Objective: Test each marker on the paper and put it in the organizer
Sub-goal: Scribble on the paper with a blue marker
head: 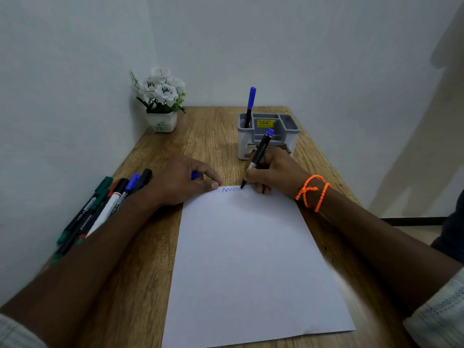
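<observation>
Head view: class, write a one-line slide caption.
Right hand scribbles a blue zigzag with a marker on paper; left hand holds its cap.

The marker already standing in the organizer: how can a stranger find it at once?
Look at the far right of the wooden table, where a grey organizer stands. In its left compartment one marker stands upright, alone, blue cap on top. The other markers lie flat at the left edge.

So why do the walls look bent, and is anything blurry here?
Head view: the wide-angle lens bows the walls and the table edges; the sleeve and the paper near the bottom right corner are smeared, while the organizer and the flower pot stay sharp; soft shadows fall on the right wall.
</observation>
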